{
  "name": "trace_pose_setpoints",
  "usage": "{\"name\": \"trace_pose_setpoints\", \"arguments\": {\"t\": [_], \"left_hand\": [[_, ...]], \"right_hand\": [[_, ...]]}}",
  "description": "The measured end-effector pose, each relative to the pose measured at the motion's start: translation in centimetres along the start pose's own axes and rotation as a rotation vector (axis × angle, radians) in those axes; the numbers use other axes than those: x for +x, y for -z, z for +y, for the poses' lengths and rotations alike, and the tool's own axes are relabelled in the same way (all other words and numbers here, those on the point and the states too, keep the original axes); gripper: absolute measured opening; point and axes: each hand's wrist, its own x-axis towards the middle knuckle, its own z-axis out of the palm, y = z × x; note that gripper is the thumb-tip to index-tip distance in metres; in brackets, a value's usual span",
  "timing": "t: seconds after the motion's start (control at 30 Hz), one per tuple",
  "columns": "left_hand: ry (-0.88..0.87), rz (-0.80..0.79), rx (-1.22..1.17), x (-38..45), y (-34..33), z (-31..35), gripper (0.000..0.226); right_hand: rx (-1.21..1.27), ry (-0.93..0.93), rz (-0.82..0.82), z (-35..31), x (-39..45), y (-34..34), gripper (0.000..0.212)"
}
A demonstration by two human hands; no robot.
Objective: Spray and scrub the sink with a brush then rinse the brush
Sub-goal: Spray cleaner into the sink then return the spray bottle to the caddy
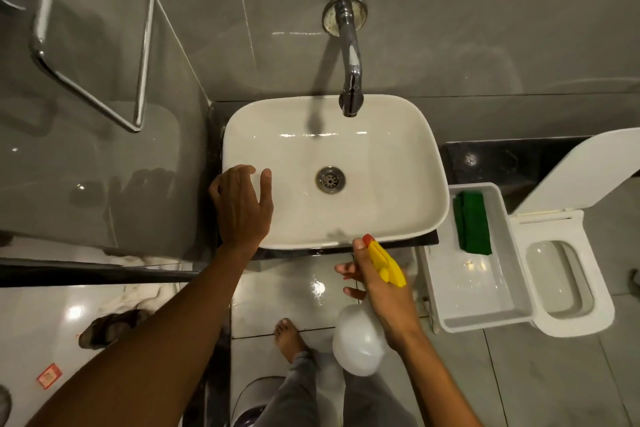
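Observation:
A white rectangular sink (398, 163) sits on a dark counter, with a metal drain (330, 179) in its middle and a chrome tap (350, 55) coming from the wall above it. My left hand (242, 204) rests open on the sink's left rim, fingers spread. My right hand (377, 291) holds a spray bottle (360, 340) with a white body and a yellow trigger head (386, 263); its red nozzle points at the sink's front edge. A green scrub brush or pad (472, 227) lies in a white tray to the right.
The white tray (485, 319) stands between the sink and a white toilet (568, 281) with its lid raised. A glass partition with a chrome handle (86, 80) is at the left. My bare foot (289, 336) stands on the wet tiled floor below the sink.

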Motion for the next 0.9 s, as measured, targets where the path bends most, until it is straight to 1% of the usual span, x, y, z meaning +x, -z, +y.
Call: {"name": "trace_pose_setpoints", "arguments": {"t": [0.07,0.13,0.2,0.27,0.33,0.4,0.53,0.6,0.63,0.67,0.7,0.73,0.8,0.83,0.9], "left_hand": [[-0.057,-0.044,0.045,-0.1,0.0,0.3,0.047],[-0.085,-0.064,0.015,-0.8,0.2,1.8,0.048],[-0.122,-0.081,-0.06,-2.2,-0.3,5.0,0.045],[-0.219,-0.121,-0.111,-4.0,-1.6,9.0,0.044],[-0.323,-0.201,-0.171,-5.4,-3.3,13.3,0.047],[-0.415,-0.293,-0.181,-6.3,-5.0,17.5,0.054],[-0.529,-0.473,-0.152,-7.1,-8.2,24.1,0.073],[-0.575,-0.52,-0.103,-7.3,-9.8,26.1,0.079],[-0.594,-0.543,-0.069,-7.4,-10.8,26.8,0.081],[-0.604,-0.566,-0.033,-7.5,-11.7,27.2,0.082],[-0.607,-0.587,0.004,-7.7,-12.6,27.4,0.084],[-0.608,-0.606,0.04,-8.0,-13.3,27.4,0.086],[-0.624,-0.63,0.1,-8.4,-14.0,27.1,0.089],[-0.631,-0.638,0.13,-8.5,-14.2,27.1,0.09],[-0.63,-0.64,0.21,-8.7,-14.3,27.4,0.091]], "right_hand": [[0.01,0.013,0.03,0.5,0.0,1.3,0.049],[0.035,0.015,0.062,0.8,0.3,3.1,0.049],[0.059,0.016,0.125,1.1,0.9,5.4,0.052],[0.109,-0.001,0.203,1.6,1.7,7.9,0.056],[0.158,-0.015,0.28,1.9,2.5,10.8,0.063],[0.18,0.0,0.349,2.3,3.5,14.0,0.069],[0.243,0.012,0.488,3.7,6.0,20.6,0.071],[0.23,-0.002,0.548,4.5,7.3,23.1,0.061],[0.235,-0.017,0.587,4.8,8.0,24.4,0.048],[0.244,-0.03,0.631,5.0,8.7,25.7,0.03],[0.25,-0.039,0.669,5.2,9.4,26.8,0.019],[0.257,-0.031,0.704,5.6,10.3,27.9,0.021],[0.263,-0.018,0.748,6.2,11.9,30.0,0.046],[0.262,-0.02,0.77,6.7,12.8,31.1,0.053],[0.263,-0.016,0.79,7.8,14.6,33.4,0.055]]}}
